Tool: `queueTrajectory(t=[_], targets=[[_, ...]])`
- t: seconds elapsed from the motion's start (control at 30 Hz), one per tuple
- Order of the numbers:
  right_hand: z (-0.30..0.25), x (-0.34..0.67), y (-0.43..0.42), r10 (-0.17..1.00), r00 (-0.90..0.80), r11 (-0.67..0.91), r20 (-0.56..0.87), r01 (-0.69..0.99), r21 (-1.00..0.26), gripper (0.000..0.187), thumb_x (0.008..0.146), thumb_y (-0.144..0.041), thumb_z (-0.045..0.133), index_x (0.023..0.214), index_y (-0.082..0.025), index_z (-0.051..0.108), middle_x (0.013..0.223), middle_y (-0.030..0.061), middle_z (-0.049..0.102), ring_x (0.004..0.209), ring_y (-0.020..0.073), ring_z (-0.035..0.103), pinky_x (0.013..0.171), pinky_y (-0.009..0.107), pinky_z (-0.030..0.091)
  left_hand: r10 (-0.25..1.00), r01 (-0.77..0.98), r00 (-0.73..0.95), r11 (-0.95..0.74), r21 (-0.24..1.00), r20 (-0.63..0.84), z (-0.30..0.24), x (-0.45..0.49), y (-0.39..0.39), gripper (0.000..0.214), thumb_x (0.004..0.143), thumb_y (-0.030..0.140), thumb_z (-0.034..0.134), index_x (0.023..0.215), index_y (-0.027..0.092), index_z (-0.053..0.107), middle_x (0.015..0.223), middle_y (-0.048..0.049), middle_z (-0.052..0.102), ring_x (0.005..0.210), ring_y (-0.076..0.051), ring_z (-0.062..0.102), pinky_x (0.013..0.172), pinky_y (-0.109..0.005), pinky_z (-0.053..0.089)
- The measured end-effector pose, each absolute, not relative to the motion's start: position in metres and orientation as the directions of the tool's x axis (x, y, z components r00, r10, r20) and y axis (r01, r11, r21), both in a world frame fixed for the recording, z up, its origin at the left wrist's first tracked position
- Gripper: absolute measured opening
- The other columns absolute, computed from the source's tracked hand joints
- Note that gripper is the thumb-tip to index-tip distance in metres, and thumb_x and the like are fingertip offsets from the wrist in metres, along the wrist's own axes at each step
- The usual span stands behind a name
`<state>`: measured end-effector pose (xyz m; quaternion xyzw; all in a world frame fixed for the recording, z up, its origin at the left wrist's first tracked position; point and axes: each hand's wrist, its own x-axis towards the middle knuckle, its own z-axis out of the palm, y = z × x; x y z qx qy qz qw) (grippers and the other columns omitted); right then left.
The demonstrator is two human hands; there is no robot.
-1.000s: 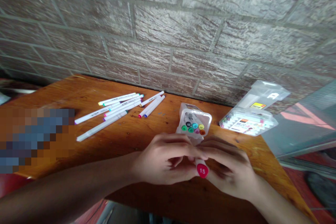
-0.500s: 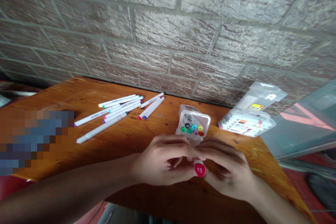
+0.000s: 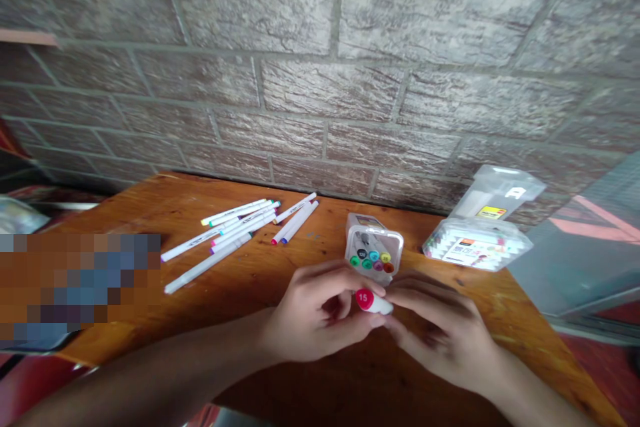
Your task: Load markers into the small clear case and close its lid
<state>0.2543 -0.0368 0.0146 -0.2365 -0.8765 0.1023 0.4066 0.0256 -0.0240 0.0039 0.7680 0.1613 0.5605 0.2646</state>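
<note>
A white marker with a red end numbered 15 is pinched between the fingertips of both hands above the table. My left hand has its thumb below and index finger above the red end. At the marker's other end, the fingers of my right hand close on it and partly hide it. Just beyond the hands, a clear plastic case holds several markers, their coloured round ends facing me.
Several white markers lie loose on the left of the wooden table. Toward the right stands a clear case of markers with its lid up. A stone-block wall rises behind. A blurred-out patch covers the left edge.
The red end of the marker has swung left and slightly up, so more of its white body shows. Both hands still hold it. The view has tilted upward a little.
</note>
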Motion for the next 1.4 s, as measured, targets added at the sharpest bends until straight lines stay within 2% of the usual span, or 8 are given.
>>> queueTrajectory(t=[0.17,0.33,0.57,1.4], targets=[[0.0160,0.2530,-0.0355,0.493,-0.561,0.870,0.665,0.324,-0.372,0.032,0.087,-0.003,0.074,0.117,-0.016,0.072,0.099,0.0100,0.081,0.087,0.0205,0.077,0.080,0.031,0.064,0.529,-0.057,0.331,-0.815,0.576,0.781,0.0036,0.0265,-0.0248,0.019,0.085,0.012,0.081,0.102,0.011,0.073,0.087,-0.0124,0.079,0.075,-0.020,0.077,0.062,-0.023,0.059],[0.0173,0.2530,-0.0366,0.499,-0.577,0.866,0.647,0.329,-0.375,0.031,0.088,-0.004,0.072,0.117,-0.016,0.072,0.101,0.0107,0.080,0.089,0.0209,0.077,0.081,0.031,0.064,0.510,-0.035,0.346,-0.832,0.554,0.788,0.0059,0.0254,-0.0256,0.018,0.084,0.014,0.083,0.099,0.012,0.073,0.084,-0.0088,0.078,0.066,-0.016,0.073,0.059,-0.022,0.057],[0.0205,0.2506,-0.0371,0.494,-0.584,0.869,0.644,0.325,-0.372,0.032,0.087,-0.002,0.070,0.115,-0.017,0.072,0.095,0.0092,0.080,0.082,0.0222,0.076,0.074,0.034,0.065,0.507,-0.050,0.344,-0.830,0.555,0.790,0.0057,0.0255,-0.0247,0.017,0.086,0.018,0.083,0.100,0.014,0.074,0.085,-0.0092,0.078,0.067,-0.015,0.073,0.060,-0.020,0.057],[0.0168,0.2547,-0.0375,0.519,-0.600,0.854,0.609,0.335,-0.398,0.034,0.086,-0.002,0.071,0.117,-0.016,0.071,0.098,0.0121,0.079,0.087,0.0244,0.076,0.076,0.036,0.067,0.475,-0.076,0.355,-0.844,0.531,0.805,0.0053,0.0266,-0.0229,0.018,0.088,0.019,0.081,0.103,0.013,0.072,0.078,-0.0065,0.075,0.063,-0.014,0.069,0.060,-0.021,0.054]])
